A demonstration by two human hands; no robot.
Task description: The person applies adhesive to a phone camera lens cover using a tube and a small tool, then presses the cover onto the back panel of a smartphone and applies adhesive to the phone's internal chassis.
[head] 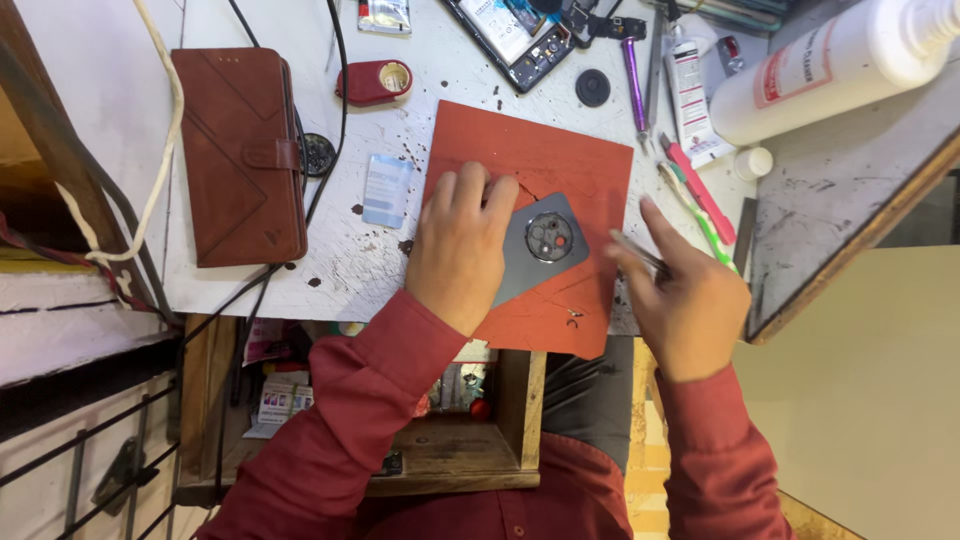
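My left hand (460,245) lies flat on a grey phone back cover (543,243) with a round camera ring, pressing it onto a red work mat (560,165). My right hand (685,295) hovers just right of the cover, pinching thin metal tweezers (640,252) whose tip points toward the cover's right edge. Two tiny metal bits (574,318) lie on the mat near its front edge. Both arms wear red sleeves.
A brown wallet case (240,155) lies at the left, with a red round-ended tool (375,82) and a small pale card (386,190) nearby. An opened phone (515,40), a white bottle (830,65), a glue tube (690,95) and several hand tools (700,195) crowd the back right. An open drawer (440,440) sits below the worktop.
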